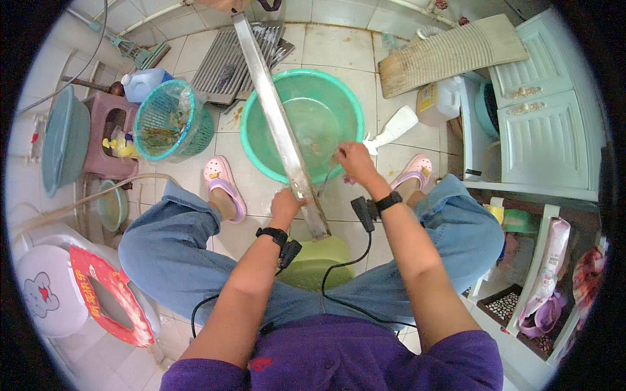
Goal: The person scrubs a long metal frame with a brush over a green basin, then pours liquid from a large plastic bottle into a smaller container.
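A long, narrow metal strip (276, 112), shiny and stained, slants across a green plastic basin (363, 117) on the tiled floor. Near its lower end, my left hand (286, 207) grips its left edge. My right hand (357, 163) is at the basin's near right rim, its fingers closed on a thin, dark item (324, 182) that hangs down beside the strip. Blur hides what that item is. Cloudy liquid (313, 124) seems to lie in the basin. Just right of it, a white spray bottle (397, 126) lies on the floor.
Ribbed metal panels (220, 68) lie behind the basin. A lined turquoise basket (161, 129) stands left, before a pink stool (98, 163). To the right are a wooden washboard (450, 54), a plastic jug (437, 100) and a pale cabinet (543, 137). Cables hang from both wrists.
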Motion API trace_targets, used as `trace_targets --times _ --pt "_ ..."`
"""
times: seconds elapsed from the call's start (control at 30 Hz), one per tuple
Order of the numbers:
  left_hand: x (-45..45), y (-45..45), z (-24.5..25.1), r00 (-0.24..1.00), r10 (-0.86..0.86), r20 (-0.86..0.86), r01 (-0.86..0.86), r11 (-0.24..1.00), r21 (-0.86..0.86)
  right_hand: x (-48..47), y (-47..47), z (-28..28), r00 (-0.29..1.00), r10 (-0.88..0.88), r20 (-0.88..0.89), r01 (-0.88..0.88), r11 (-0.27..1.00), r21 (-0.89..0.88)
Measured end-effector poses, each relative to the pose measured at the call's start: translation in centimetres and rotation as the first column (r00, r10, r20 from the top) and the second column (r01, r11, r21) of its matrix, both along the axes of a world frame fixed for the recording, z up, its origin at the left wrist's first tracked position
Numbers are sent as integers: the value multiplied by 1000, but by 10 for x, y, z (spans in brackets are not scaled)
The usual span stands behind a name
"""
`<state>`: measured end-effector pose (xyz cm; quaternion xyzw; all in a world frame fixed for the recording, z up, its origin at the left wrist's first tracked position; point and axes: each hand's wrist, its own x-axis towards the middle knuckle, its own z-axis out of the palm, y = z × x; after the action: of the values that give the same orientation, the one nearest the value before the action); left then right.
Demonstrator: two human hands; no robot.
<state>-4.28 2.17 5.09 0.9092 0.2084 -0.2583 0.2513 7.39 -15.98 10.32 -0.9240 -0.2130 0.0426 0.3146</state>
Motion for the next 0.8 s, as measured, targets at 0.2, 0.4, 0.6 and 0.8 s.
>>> trace_targets --times 0.2,0.4,0.6,0.8 --pt "36 -10 54 888 117 445 88 906 -415 15 9 61 983 171 71 -176 982 68" --pt "50 -18 81 901 29 433 234 808 -541 -1 29 84 976 197 95 -213 956 201" --pt "45 -17 80 881 289 376 89 678 -730 -18 29 65 991 131 32 -134 942 307" --pt "52 -11 65 795 599 95 -106 293 -950 -46 19 16 826 231 -514 -122 964 236"
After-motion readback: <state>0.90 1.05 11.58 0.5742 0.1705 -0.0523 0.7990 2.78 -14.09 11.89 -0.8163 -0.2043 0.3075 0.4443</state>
